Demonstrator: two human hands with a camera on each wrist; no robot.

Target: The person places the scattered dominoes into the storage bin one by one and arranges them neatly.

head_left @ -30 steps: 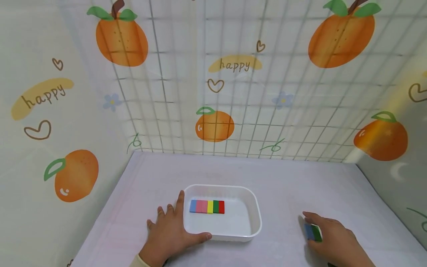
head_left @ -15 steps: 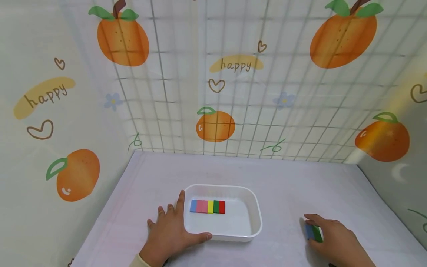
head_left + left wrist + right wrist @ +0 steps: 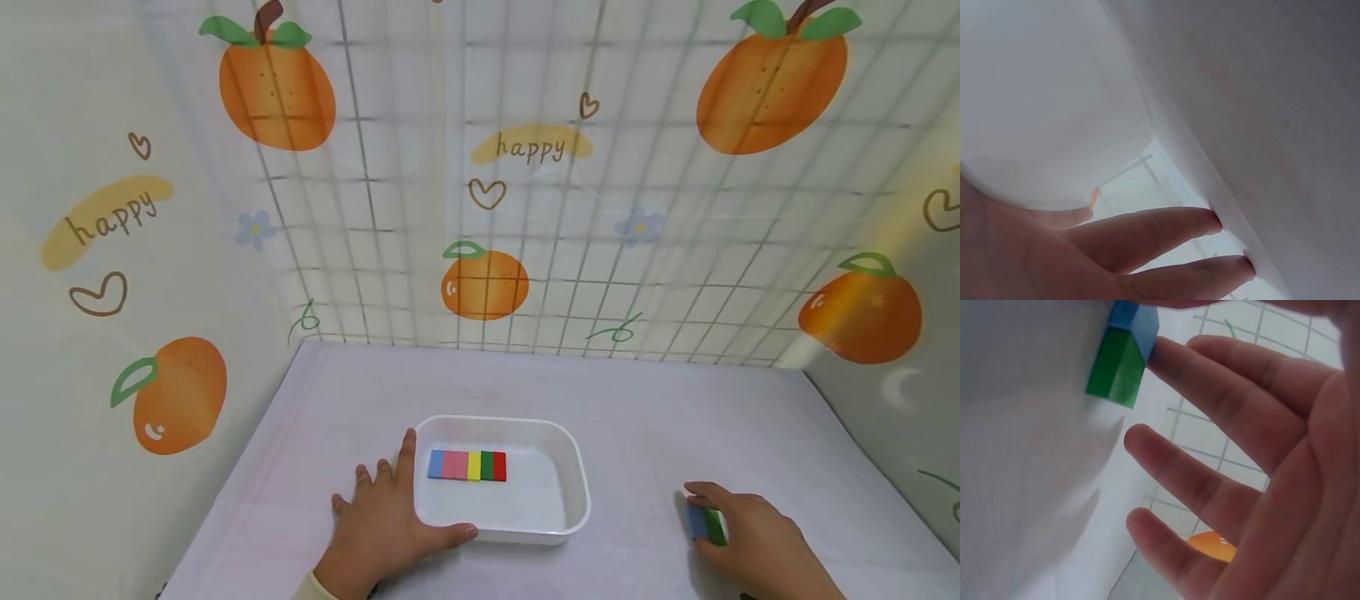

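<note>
A white plastic tray [image 3: 525, 500] stands on the table, with a row of coloured blocks [image 3: 467, 466] on its floor: blue, pink, pink, yellow, green and red, side by side. My left hand [image 3: 382, 512] is spread against the tray's left end, index finger along the left wall and thumb at the near rim. In the left wrist view, two straight fingers [image 3: 1147, 234] touch the table beside the white tray wall [image 3: 1054, 106]. Right of the tray, my right hand [image 3: 757, 537] pinches a blue block [image 3: 697, 522] and a green block [image 3: 716, 528] lying together at the table surface.
The white-covered table [image 3: 630, 417] extends around the tray and between both hands. A pale curtain printed with oranges [image 3: 484, 284] and grid lines encloses the back and both sides.
The fingertips of my right hand have shifted slightly on the blue and green blocks, which stay in place. My left hand and the tray have not moved.
</note>
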